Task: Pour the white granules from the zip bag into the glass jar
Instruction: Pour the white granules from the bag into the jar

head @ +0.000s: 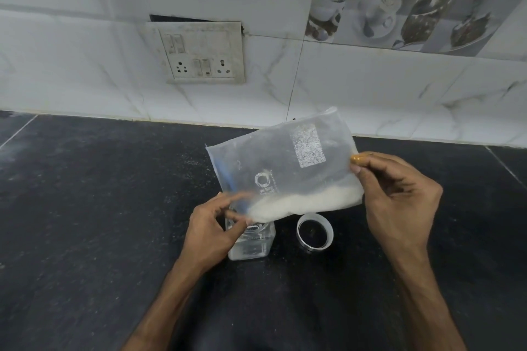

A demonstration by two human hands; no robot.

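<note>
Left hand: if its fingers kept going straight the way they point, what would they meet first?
Probably the zip bag: the left hand points right and up at its lower corner over the glass jar. Contact may already exist; blur hides it.

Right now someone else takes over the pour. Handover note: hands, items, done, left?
Left hand: at the glass jar's mouth, steadying the low corner of the zip bag; blurred, exact grip unclear.
Right hand: pinching the bag's raised far edge.
Bag tilted over the jar; white granules gathered along its lower edge.
Jar upright on the black countertop, lid off beside it to the right.
Done: jar opened, bag positioned.
Left: most granules remain in the bag; jar fill hard to tell.
</note>
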